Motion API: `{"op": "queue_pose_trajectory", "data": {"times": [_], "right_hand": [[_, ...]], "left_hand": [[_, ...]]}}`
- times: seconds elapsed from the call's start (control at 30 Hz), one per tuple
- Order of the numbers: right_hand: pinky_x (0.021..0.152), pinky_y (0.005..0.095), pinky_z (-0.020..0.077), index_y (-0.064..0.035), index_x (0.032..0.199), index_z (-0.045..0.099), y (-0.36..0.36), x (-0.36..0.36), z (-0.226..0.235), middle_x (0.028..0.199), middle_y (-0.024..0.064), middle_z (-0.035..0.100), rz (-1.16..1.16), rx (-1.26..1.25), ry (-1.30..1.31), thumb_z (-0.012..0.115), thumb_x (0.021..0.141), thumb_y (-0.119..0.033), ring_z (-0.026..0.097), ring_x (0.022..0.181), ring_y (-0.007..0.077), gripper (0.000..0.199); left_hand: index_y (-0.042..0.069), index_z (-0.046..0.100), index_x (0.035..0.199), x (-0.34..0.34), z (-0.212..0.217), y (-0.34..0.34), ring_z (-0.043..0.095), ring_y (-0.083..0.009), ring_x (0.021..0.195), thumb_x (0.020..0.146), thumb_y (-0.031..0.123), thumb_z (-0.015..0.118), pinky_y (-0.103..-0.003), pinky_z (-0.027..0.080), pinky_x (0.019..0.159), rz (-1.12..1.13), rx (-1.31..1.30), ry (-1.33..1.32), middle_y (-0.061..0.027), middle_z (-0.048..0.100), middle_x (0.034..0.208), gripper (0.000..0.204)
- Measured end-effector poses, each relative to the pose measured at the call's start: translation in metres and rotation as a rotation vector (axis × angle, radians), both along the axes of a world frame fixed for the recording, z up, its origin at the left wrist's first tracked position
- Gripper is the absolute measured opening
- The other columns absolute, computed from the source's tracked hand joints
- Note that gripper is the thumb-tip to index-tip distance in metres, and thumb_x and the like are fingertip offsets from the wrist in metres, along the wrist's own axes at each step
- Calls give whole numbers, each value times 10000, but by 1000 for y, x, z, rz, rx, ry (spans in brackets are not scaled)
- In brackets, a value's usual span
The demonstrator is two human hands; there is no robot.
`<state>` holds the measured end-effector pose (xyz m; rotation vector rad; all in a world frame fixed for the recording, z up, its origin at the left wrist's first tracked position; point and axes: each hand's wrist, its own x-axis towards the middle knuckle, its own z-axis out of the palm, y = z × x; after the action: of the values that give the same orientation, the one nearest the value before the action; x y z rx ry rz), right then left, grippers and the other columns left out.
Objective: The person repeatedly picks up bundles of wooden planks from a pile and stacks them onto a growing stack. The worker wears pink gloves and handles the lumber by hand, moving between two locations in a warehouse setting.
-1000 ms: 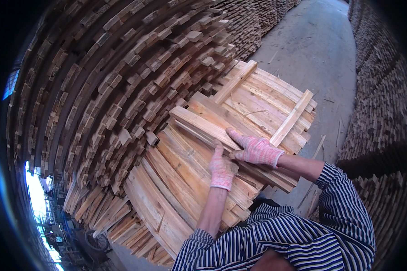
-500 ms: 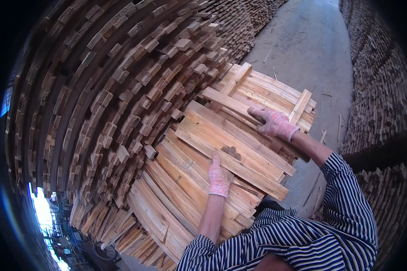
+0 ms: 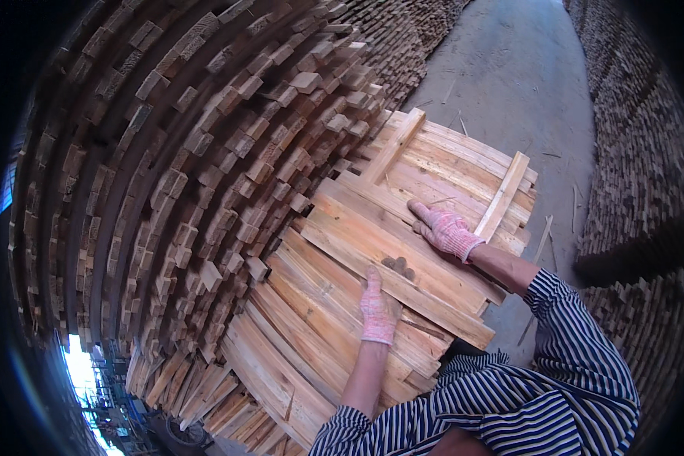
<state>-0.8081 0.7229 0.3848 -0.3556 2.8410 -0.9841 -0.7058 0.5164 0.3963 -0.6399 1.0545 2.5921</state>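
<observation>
My left hand (image 3: 380, 308) clamps a narrow plank (image 3: 448, 313), nearer me than the right-side crosspiece (image 3: 503, 196). My right hand (image 3: 448, 232), half-curled beside that crosspiece, touches a board (image 3: 389, 202); I cannot tell whether it grips.

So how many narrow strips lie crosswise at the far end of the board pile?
2: the left strip, nearer the tall stack, and the right strip, just beyond the right hand. Others may be hidden underneath.
</observation>
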Motion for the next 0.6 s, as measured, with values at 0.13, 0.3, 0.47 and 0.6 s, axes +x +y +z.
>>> {"op": "queue_pose_trajectory", "data": {"times": [0.13, 0.3, 0.47, 0.6], "right_hand": [[951, 520, 496, -119, 1439, 414, -24, -29, 15, 1217, 278, 625, -9, -43, -87, 513, 1004, -299, 600, 1160, 457, 480], [957, 578, 467, -110, 1400, 442, -30, -58, -13, 1334, 283, 561, -33, 74, -20, 530, 977, -253, 556, 1232, 464, 455], [943, 513, 480, -123, 1472, 445, -42, 4, 47, 1202, 270, 567, 233, -75, 117, 540, 980, -416, 574, 1106, 425, 580], [1040, 470, 461, -94, 1522, 426, -13, 31, 86, 1336, 263, 561, 364, -312, -116, 537, 997, -517, 549, 1247, 402, 683]], "left_hand": [[59, 469, 1397, 1, -12, -4, 566, -364, 1237, 1023, 506, 518, -560, 492, 1014, -2, -50, 57, -165, 552, 1384, 586], [67, 458, 1430, -2, -21, 5, 552, -377, 1232, 1034, 530, 473, -567, 456, 1039, -58, 37, 91, -159, 544, 1403, 609], [60, 459, 1437, -21, -8, 9, 491, -340, 1329, 1036, 547, 449, -487, 371, 1146, 73, 44, 119, -150, 526, 1433, 631], [36, 307, 1539, -37, 13, 27, 380, -343, 1421, 999, 543, 520, -465, 290, 1197, -153, -593, 362, -185, 389, 1549, 770]]}}
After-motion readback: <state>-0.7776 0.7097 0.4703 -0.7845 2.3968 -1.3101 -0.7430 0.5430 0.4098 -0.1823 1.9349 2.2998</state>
